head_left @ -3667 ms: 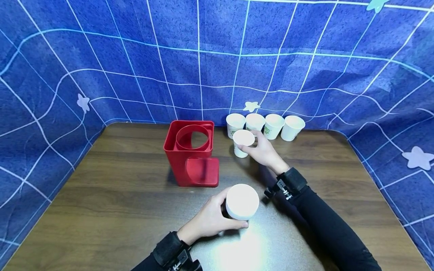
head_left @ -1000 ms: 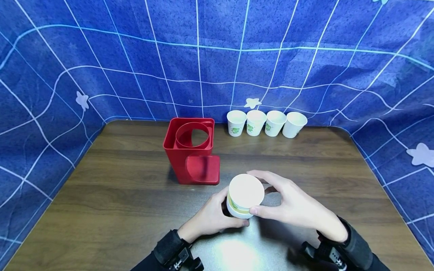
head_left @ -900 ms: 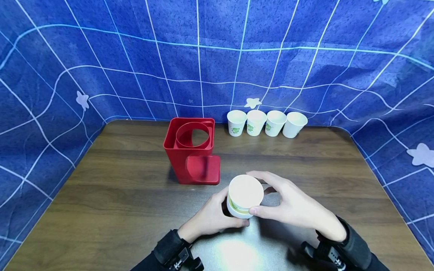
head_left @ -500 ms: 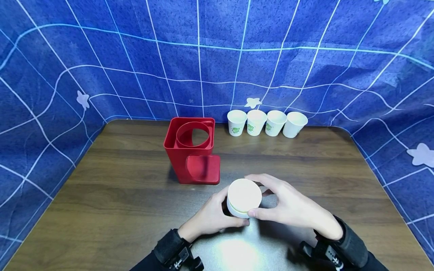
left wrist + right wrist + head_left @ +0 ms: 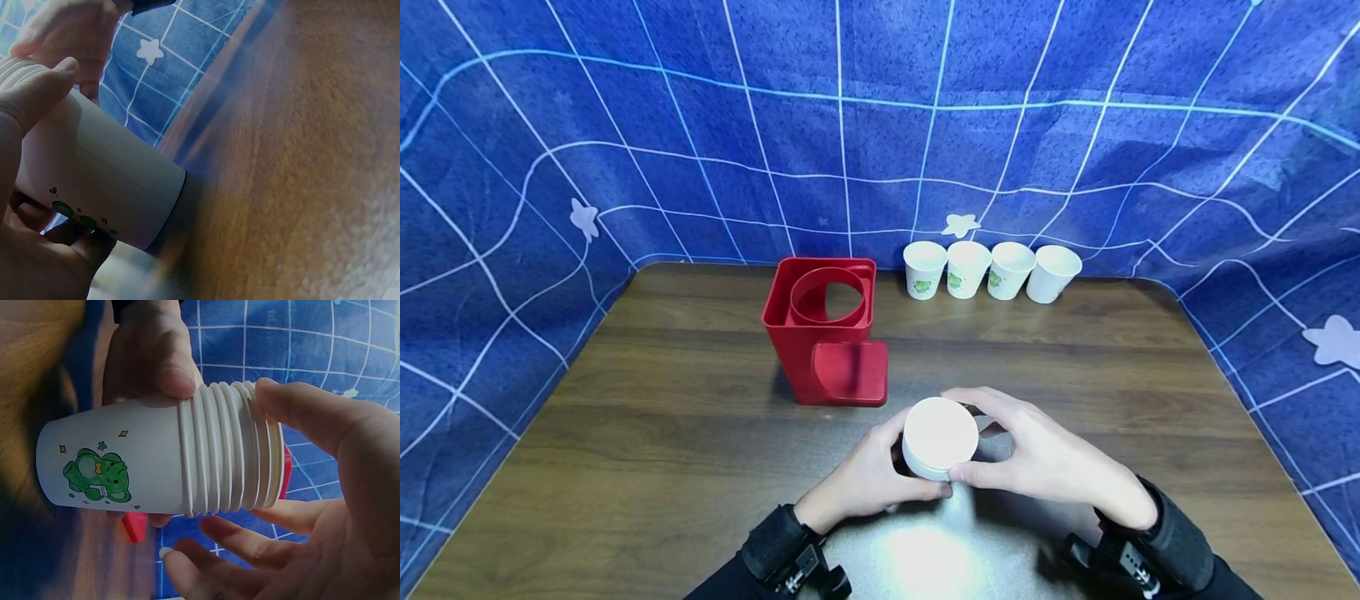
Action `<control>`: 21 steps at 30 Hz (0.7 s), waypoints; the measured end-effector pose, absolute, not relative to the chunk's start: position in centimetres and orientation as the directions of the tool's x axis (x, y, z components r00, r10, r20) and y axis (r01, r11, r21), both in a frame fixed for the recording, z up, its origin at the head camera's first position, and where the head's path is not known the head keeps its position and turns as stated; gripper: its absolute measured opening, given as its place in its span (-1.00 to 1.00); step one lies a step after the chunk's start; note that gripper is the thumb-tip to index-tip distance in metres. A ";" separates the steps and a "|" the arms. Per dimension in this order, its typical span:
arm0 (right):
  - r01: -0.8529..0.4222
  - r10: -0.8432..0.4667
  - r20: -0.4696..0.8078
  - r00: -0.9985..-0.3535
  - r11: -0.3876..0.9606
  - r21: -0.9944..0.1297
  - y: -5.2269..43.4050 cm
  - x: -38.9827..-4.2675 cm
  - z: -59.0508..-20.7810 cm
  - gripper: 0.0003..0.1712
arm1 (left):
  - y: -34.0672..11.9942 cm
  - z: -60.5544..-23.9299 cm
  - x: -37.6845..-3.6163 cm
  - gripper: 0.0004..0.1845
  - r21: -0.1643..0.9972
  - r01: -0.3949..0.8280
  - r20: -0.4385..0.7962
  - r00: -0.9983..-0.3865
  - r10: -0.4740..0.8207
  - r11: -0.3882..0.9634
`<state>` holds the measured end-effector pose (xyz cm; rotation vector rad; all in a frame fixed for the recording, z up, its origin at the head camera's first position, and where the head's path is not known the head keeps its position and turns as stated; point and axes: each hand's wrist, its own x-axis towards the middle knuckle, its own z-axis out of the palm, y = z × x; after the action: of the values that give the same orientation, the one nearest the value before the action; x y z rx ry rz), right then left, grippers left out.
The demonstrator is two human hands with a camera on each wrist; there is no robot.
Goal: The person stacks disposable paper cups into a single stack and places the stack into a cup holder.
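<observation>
A stack of nested white paper cups [image 5: 940,433] stands near the middle front of the table. My left hand [image 5: 868,475] grips it around the side, thumb and fingers curved on the wall. In the right wrist view the lowest cup [image 5: 112,462] shows a green cartoon bear, and several rims lie close together above it. My right hand [image 5: 1037,450] pinches the uppermost rim [image 5: 274,469] between thumb and index finger, its other fingers free of the cups. The left wrist view shows the stack's base close to the table.
Several single white paper cups [image 5: 967,271] stand in a row at the table's back edge. Left of them is a red holder [image 5: 793,367] with a round opening and a front ledge. A blue gridded cloth [image 5: 880,142] hangs behind the wooden table [image 5: 662,442].
My right hand has brought one cup from near the back row to the stack. During the last second that cup has sunk deeper into the stack. My left hand has stayed put.
</observation>
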<state>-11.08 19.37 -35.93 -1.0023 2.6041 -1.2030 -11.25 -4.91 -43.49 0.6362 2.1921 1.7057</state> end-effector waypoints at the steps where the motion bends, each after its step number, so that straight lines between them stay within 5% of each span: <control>1: -0.522 -0.606 0.170 -0.777 0.471 -0.711 19.4 -11.1 -35.9 -0.26 | -4.9 -43.5 -11.3 -0.13 0.966 0.164 0.040 -0.861 0.508 0.201; 10: -0.519 -0.637 0.138 -0.758 0.462 -0.719 20.7 -12.8 -34.9 -0.16 | -4.9 -43.5 -11.3 -0.13 0.966 0.180 0.060 -0.852 0.520 0.184; 21: -0.614 -0.481 0.394 -0.783 0.500 -0.611 23.6 -18.1 -32.3 -0.08 | -5.0 -43.3 -11.1 -0.13 0.966 0.162 0.036 -0.857 0.513 0.203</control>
<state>-18.05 23.61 -32.30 -1.0563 2.8662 -1.2856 -11.14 -5.02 -43.27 0.6380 2.1892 1.6989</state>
